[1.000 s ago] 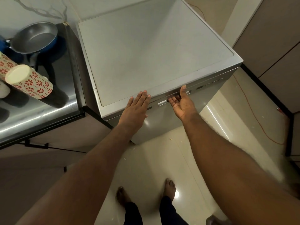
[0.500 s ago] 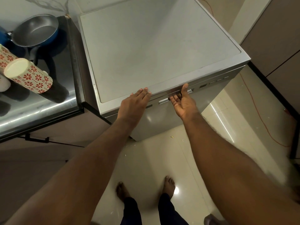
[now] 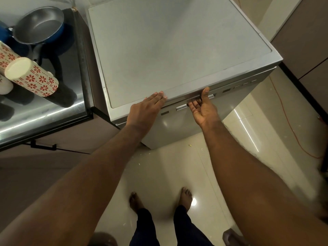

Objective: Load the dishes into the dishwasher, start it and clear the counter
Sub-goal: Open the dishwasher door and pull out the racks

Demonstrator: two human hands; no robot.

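Observation:
The silver dishwasher stands in front of me with its door closed. My left hand lies flat on the front edge of its top, fingers straight. My right hand is palm-up at the door handle recess, fingers hooked up into it and thumb pressed against the top rim. On the dark counter to the left stand a blue pan with a grey inside and two upturned mugs with red flowers, the nearer mug in front.
A small white object sits beside the mugs at the left edge. An orange cable runs over the glossy tiled floor right of the dishwasher. Brown cabinets line the right side. My bare feet stand on the floor below.
My left hand has slid back from the top toward its front edge. My right hand stays at the handle recess. The door has not visibly moved.

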